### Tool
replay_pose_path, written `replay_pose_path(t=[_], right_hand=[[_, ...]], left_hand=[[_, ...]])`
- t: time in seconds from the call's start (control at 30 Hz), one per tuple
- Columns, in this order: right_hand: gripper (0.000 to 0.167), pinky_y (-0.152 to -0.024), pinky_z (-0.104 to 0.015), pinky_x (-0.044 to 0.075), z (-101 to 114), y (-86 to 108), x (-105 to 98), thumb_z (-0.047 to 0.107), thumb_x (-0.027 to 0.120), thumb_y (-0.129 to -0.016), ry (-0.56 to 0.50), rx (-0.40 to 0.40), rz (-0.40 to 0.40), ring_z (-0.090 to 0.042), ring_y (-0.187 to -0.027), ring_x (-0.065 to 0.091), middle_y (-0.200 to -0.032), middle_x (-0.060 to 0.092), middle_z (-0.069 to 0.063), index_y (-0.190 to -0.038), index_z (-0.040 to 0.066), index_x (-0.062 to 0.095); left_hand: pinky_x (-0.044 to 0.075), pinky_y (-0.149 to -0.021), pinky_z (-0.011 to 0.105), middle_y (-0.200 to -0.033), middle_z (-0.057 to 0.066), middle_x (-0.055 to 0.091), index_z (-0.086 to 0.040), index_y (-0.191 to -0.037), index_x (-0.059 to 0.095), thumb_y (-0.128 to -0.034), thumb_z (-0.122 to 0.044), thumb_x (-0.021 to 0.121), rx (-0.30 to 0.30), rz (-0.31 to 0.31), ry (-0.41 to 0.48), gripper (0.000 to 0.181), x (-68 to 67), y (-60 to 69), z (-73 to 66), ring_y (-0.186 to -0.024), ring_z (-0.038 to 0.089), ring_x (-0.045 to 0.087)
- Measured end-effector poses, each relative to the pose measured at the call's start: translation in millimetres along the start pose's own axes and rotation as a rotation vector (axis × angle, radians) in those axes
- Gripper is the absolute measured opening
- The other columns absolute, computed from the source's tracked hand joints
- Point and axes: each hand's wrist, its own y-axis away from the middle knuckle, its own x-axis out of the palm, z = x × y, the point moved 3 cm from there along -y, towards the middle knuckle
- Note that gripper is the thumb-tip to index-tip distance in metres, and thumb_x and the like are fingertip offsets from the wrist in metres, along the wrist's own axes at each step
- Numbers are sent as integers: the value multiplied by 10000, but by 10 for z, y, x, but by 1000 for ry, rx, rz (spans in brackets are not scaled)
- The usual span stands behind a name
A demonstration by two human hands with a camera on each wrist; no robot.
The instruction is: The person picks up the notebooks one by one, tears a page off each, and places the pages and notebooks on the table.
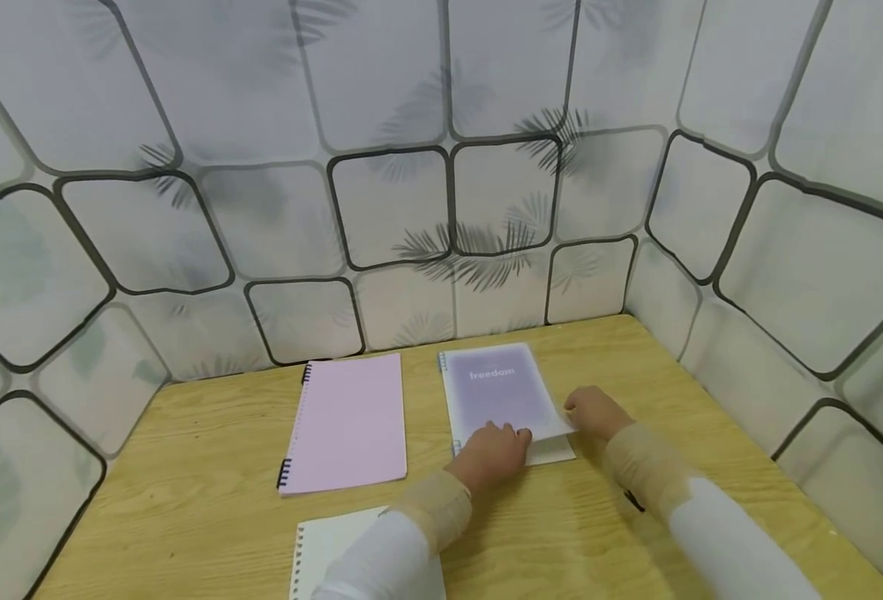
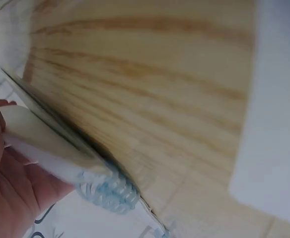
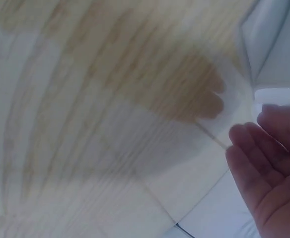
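Note:
A spiral notebook with a purple cover (image 1: 497, 392) reading "freedom" lies near the back of the table. The cover's near edge is raised over the white page (image 1: 551, 451) below. My left hand (image 1: 489, 454) holds that near edge; in the left wrist view the hand (image 2: 16, 183) is around the bent sheets, beside the light blue coil (image 2: 110, 191). Close to the cover's lower right corner is my right hand (image 1: 597, 412). The right wrist view shows that hand (image 3: 279, 168) with loosely bent fingers and nothing visibly gripped; contact with the corner is unclear.
A pink notebook (image 1: 347, 425) with black coils lies to the left. In front of it, a white punched sheet or pad (image 1: 332, 546) is partly under the left sleeve. Patterned fabric walls (image 1: 403, 208) border the wooden table (image 1: 208, 467) at the back and sides.

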Motion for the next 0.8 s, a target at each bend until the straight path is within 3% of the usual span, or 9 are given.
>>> replay_pose_path(t=[0.13, 0.37, 0.6, 0.8], right_hand=[[192, -775, -445, 516, -44, 14, -40, -31, 555, -722, -38, 18, 3, -314, -840, 624, -901, 682, -212, -851, -70, 691], [205, -805, -457, 515, -161, 44, 52, -22, 588, -724, -69, 35, 34, -323, -885, 630, -934, 685, -203, -899, -60, 688], [215, -795, -429, 510, -240, 28, 164, 11, 623, -744, -29, -91, 41, -274, -834, 601, -882, 644, -137, -937, -41, 702], [211, -809, -440, 504, -268, 63, 159, 69, 650, -806, -14, -129, 71, -294, -892, 581, -957, 620, -152, -989, -26, 699]], left_hand=[[454, -527, 329, -821, 39, 588, -148, -990, 501, -977, -281, 398, 3, 20, 71, 169, -14, -5, 40, -651, 209, 533], [438, -511, 309, -860, 36, 593, -153, -1007, 533, -959, -392, 438, 64, 20, 39, 262, 11, -1, 22, -677, 199, 532], [455, -507, 306, -864, 26, 596, -160, -991, 540, -950, -438, 434, 54, 15, 1, 301, 19, 20, 29, -682, 192, 542], [464, -518, 303, -855, 25, 590, -150, -990, 534, -970, -407, 389, 66, 25, -27, 295, 3, 30, 29, -678, 189, 548]])
